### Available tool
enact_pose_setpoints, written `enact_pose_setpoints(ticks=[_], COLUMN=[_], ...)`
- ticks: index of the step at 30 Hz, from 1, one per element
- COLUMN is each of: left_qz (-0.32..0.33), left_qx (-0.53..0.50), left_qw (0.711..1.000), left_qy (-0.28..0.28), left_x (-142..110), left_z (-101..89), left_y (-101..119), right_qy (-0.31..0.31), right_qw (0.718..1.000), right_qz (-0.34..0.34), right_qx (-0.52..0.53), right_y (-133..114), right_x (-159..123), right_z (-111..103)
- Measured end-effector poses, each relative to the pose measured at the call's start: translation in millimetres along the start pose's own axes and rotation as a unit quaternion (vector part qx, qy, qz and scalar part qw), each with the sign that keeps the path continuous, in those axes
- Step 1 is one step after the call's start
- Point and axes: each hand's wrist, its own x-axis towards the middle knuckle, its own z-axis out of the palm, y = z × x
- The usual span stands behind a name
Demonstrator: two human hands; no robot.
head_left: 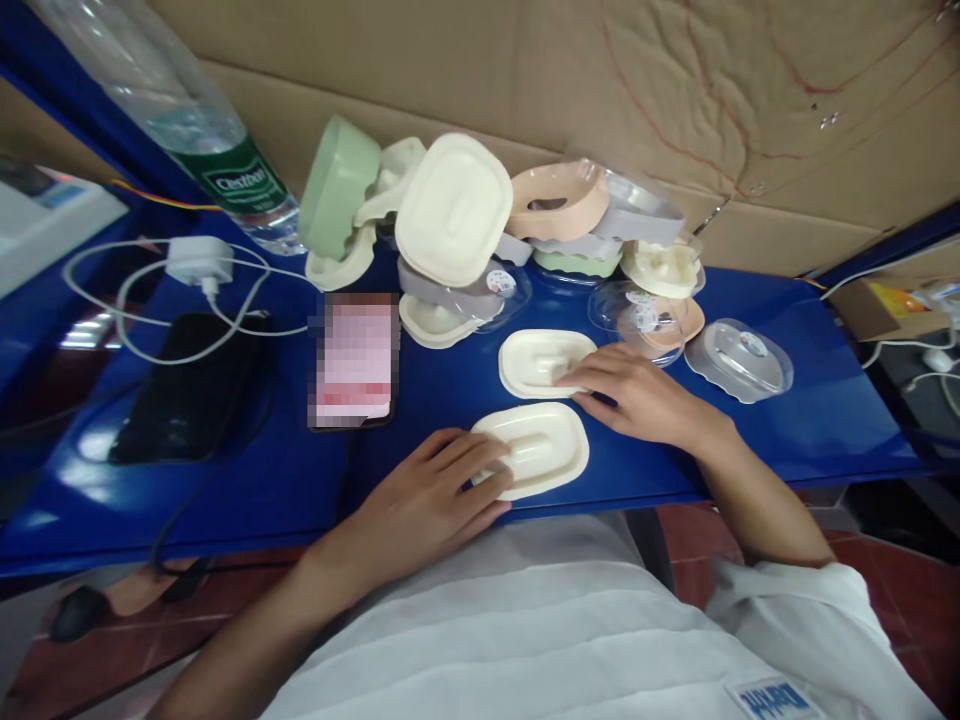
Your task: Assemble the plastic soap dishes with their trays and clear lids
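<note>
Two cream oval plastic pieces, shallow and dish-like with a raised ridge in the middle, lie on the blue table. My left hand (442, 487) is closed over the left end of the nearer cream piece (551, 455), fingers by its ridge and thumb towards the table's front edge. Just beyond it is the farther cream piece (532, 362), whose right end my right hand (634, 392) grips with bent fingertips near the ridge. Both pieces lie flat and close together. The fingers hide part of each rim.
Behind are piled plastic parts: a green box (341, 185), a cream square piece (454, 210) and a peach ring (559, 200). A clear-covered grey case (739, 362) is at right. Leftwards are a phone (354, 360), a black device (187, 390), a charger (199, 262) and a bottle (225, 170).
</note>
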Motion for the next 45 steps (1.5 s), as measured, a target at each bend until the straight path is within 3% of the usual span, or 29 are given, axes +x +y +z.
enact_pose_setpoints(ticks=[9, 22, 24, 26, 29, 32, 40, 42, 45], left_qz=[0.002, -0.033, -0.030, -0.028, -0.021, -0.017, -0.010, -0.011, -0.012], left_qx=[-0.013, -0.015, -0.010, -0.008, -0.003, 0.001, 0.005, 0.000, -0.005], left_qw=[1.000, 0.999, 0.999, 1.000, 1.000, 0.999, 1.000, 1.000, 1.000], left_qy=[0.001, 0.008, 0.010, 0.011, 0.020, 0.033, 0.026, 0.023, 0.024], left_x=[0.0, -0.7, 0.5, 1.3, 1.3, 1.0, 0.7, 0.8, 1.0], left_z=[0.3, 0.9, -0.2, -1.1, -1.1, 0.0, 1.8, 1.5, 1.3], left_y=[-1.5, -0.4, -0.1, 0.1, 0.2, 0.0, -2.3, -2.9, -3.3], right_qy=[0.094, 0.113, 0.113, 0.122, 0.136, 0.121, 0.064, 0.081, 0.160], right_qw=[0.995, 0.993, 0.993, 0.988, 0.958, 0.936, 0.940, 0.945, 0.942], right_qz=[-0.009, -0.044, -0.019, 0.055, 0.199, 0.270, 0.254, 0.242, 0.232], right_qx=[0.029, -0.013, -0.039, -0.080, -0.152, -0.190, -0.220, -0.205, -0.181], right_y=[-4.0, -2.8, -1.2, 3.9, 18.3, 34.1, 34.3, 30.8, 29.7], right_x=[2.6, 4.1, 3.6, 1.3, -7.0, -17.7, -21.4, -17.9, -11.5], right_z=[-2.3, 10.7, 6.8, -0.1, -12.4, -20.7, -6.7, -2.7, -6.0])
